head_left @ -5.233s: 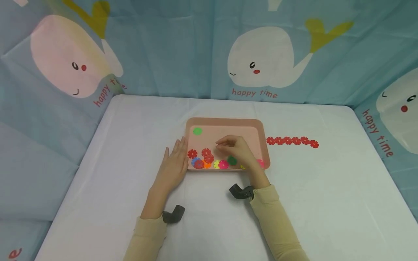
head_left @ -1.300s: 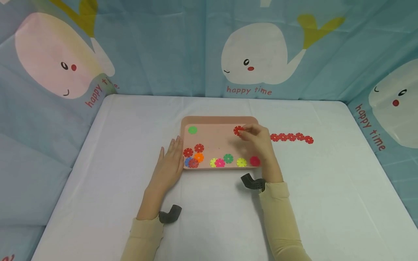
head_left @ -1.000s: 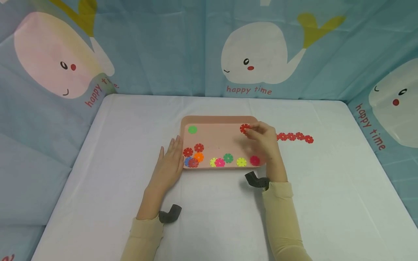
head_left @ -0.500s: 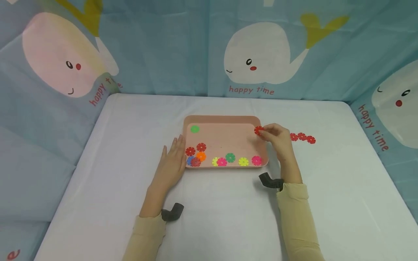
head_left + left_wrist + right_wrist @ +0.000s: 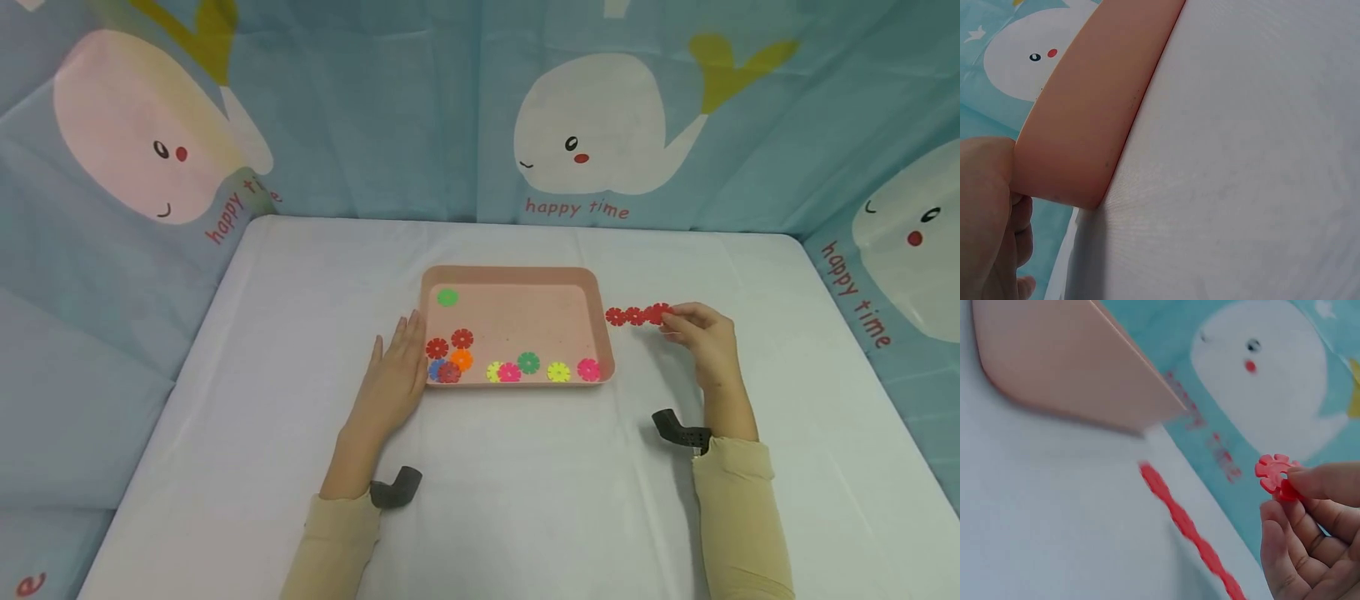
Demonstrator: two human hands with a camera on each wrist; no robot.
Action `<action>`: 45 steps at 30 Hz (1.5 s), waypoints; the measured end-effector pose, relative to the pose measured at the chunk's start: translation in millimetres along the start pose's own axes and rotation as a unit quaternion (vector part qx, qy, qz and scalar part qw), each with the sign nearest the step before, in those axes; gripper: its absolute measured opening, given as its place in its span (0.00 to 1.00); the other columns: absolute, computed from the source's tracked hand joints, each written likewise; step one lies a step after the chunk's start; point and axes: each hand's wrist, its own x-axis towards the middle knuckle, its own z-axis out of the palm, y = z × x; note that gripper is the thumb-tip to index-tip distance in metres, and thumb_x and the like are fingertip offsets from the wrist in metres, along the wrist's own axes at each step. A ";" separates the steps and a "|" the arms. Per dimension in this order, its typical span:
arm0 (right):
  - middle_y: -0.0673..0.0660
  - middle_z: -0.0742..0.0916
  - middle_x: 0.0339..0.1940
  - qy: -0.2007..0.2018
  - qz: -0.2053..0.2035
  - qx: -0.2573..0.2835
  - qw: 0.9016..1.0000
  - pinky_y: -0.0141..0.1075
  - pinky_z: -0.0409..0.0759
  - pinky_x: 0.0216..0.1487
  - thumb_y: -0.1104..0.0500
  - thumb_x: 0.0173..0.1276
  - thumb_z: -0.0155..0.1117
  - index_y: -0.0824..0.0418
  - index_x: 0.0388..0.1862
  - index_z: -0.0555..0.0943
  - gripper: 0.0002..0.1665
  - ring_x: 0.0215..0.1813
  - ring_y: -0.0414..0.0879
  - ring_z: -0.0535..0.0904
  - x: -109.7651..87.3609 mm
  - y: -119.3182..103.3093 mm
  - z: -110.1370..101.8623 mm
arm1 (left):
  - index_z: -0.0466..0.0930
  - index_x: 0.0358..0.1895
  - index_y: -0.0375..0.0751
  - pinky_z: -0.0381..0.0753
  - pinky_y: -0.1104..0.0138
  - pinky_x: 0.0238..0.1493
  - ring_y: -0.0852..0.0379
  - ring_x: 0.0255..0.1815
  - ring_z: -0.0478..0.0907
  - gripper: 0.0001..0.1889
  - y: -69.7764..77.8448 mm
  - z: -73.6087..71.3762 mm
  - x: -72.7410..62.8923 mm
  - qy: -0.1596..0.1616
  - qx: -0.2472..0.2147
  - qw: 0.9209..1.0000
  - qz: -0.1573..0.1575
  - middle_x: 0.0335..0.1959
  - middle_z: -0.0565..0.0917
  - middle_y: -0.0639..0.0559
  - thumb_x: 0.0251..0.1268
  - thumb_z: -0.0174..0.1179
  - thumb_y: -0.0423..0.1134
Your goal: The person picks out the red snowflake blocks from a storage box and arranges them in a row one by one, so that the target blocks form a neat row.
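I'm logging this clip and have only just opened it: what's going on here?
A person's right hand pinches a red flower-shaped disc, held up off the white table near a row of red discs lying to the right of a pink tray. The left hand rests against the tray's left side. Inside are more discs in several colours, mostly along its near edge.

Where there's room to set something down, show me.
Free: the table between the sleeves and left of the left hand; the middle of the tray. Crowded: the tray's near side, with flower discs; right of it, red row and right hand.
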 end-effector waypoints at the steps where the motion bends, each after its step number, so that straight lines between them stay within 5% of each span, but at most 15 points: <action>1: 0.47 0.86 0.25 0.007 0.006 0.022 1.000 0.24 0.80 0.34 0.67 0.63 0.63 0.62 0.31 0.81 0.02 0.28 0.38 0.83 -0.2 0.2 -6.3 | 0.45 0.75 0.36 0.41 0.44 0.70 0.49 0.76 0.42 0.32 0.0 -0.1 0.1 0.000 0.000 1.000 0.000 0.76 0.47 0.47 0.72 0.44 0.41; 6: 0.52 0.84 0.29 0.048 0.044 0.123 0.990 0.29 0.82 0.34 0.69 0.61 0.65 0.67 0.30 0.81 0.01 0.28 0.41 0.84 4.2 2.9 -34.5 | 0.45 0.74 0.36 0.41 0.44 0.70 0.48 0.75 0.43 0.32 0.2 -1.3 0.3 0.003 0.000 1.000 0.002 0.76 0.47 0.47 0.72 0.44 0.41; 12: 0.53 0.84 0.28 0.064 0.113 0.170 0.977 0.31 0.83 0.35 0.70 0.62 0.63 0.67 0.29 0.82 0.03 0.29 0.43 0.84 13.1 7.2 -60.0 | 0.45 0.74 0.35 0.41 0.43 0.70 0.48 0.75 0.43 0.32 0.3 -1.4 0.1 0.005 0.001 1.000 0.005 0.75 0.48 0.46 0.72 0.44 0.40; 16: 0.53 0.85 0.27 0.078 0.138 0.168 0.973 0.32 0.83 0.36 0.69 0.64 0.61 0.65 0.29 0.81 0.04 0.30 0.43 0.85 16.6 9.8 -67.4 | 0.45 0.74 0.35 0.41 0.43 0.70 0.48 0.75 0.43 0.32 0.5 -0.5 0.7 0.006 0.005 1.000 0.008 0.75 0.48 0.46 0.72 0.44 0.41; 29: 0.51 0.84 0.25 0.128 0.121 0.140 0.974 0.29 0.82 0.33 0.70 0.65 0.59 0.62 0.26 0.81 0.09 0.26 0.41 0.83 28.0 6.1 -73.3 | 0.45 0.75 0.37 0.40 0.43 0.70 0.48 0.75 0.43 0.32 1.1 -0.1 0.7 0.009 0.005 1.000 0.006 0.75 0.48 0.47 0.72 0.44 0.40; 36: 0.52 0.84 0.26 0.134 0.148 0.151 0.968 0.33 0.83 0.31 0.69 0.63 0.62 0.64 0.30 0.80 0.03 0.27 0.43 0.85 32.0 6.9 -86.3 | 0.44 0.75 0.37 0.39 0.43 0.70 0.48 0.75 0.44 0.33 1.5 0.7 -0.3 0.008 0.003 1.000 0.001 0.76 0.48 0.47 0.72 0.44 0.40; 45: 0.48 0.83 0.21 0.157 0.185 0.071 0.967 0.29 0.82 0.28 0.69 0.61 0.64 0.59 0.26 0.82 0.07 0.23 0.39 0.83 37.8 16.2 -103.6 | 0.44 0.75 0.37 0.39 0.43 0.70 0.48 0.75 0.43 0.32 0.1 1.7 -0.6 0.008 0.002 1.000 0.001 0.76 0.47 0.47 0.72 0.44 0.41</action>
